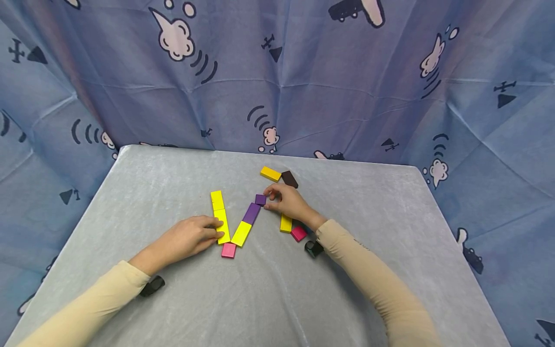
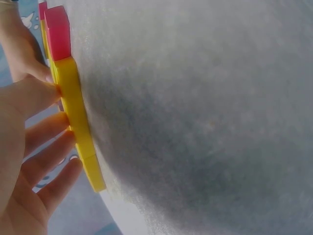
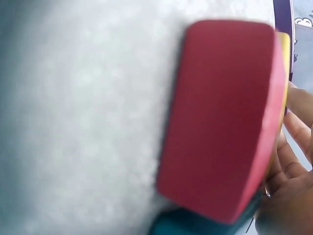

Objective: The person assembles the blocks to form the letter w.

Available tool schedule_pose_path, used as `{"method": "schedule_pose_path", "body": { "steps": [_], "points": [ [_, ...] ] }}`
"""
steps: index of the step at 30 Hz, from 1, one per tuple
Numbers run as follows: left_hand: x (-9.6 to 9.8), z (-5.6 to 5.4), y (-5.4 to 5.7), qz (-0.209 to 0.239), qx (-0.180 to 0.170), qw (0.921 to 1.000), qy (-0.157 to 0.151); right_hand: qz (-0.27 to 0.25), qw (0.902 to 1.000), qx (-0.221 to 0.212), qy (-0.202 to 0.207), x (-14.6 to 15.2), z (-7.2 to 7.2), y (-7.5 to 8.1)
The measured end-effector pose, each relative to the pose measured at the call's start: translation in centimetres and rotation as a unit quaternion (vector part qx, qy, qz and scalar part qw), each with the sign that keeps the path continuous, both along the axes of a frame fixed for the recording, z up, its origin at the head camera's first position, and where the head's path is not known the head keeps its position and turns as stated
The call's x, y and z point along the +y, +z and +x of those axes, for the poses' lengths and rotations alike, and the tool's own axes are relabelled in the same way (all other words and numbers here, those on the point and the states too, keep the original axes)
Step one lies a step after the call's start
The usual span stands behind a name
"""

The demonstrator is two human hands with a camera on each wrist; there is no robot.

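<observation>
Flat blocks form a V on the table. Its left leg is a lower yellow block (image 1: 222, 226) and an upper yellow block (image 1: 217, 200); its right leg is another yellow block (image 1: 241, 233), a purple block (image 1: 251, 213) and a small purple block (image 1: 260, 199). A pink block (image 1: 229, 250) sits at the V's foot. My left hand (image 1: 186, 236) rests its extended fingertips against the left leg; the left wrist view shows them along the side of the yellow blocks (image 2: 76, 107). My right hand (image 1: 288, 201) has thumb and forefinger apart, tips right at the small purple block's edge.
Behind my right hand lie a yellow block (image 1: 270, 174) and a dark brown block (image 1: 289, 179). Below it are a yellow block (image 1: 286, 223) and a red block (image 1: 298, 234), with a teal block (image 3: 186, 223) partly hidden. A patterned curtain (image 1: 277, 96) borders the table (image 1: 368, 207).
</observation>
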State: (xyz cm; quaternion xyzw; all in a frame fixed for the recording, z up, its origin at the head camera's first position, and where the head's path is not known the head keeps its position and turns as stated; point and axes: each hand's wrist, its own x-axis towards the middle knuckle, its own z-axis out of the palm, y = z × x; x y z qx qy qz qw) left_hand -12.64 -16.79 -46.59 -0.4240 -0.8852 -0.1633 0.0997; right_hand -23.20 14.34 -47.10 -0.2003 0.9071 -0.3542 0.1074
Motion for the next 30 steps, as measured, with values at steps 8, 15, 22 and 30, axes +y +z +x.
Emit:
{"method": "schedule_pose_path", "body": {
  "steps": [8,15,22,30],
  "points": [
    [0.0,0.1,0.1,-0.002,-0.003,1.0,0.001,-0.019,0.9996,-0.019,-0.002,1.0,0.0,0.3],
    [0.1,0.1,0.2,-0.006,-0.008,0.9999,0.002,0.0,1.0,-0.008,-0.001,3.0,0.8,0.8],
    [0.1,0.2,0.2,-0.008,-0.012,0.9999,0.005,0.042,0.9989,0.002,0.021,4.8,2.5,1.4],
    [0.1,0.2,0.2,-0.007,-0.017,0.9998,0.008,0.087,0.9948,0.048,0.023,6.1,4.5,0.9]
  ]
}}
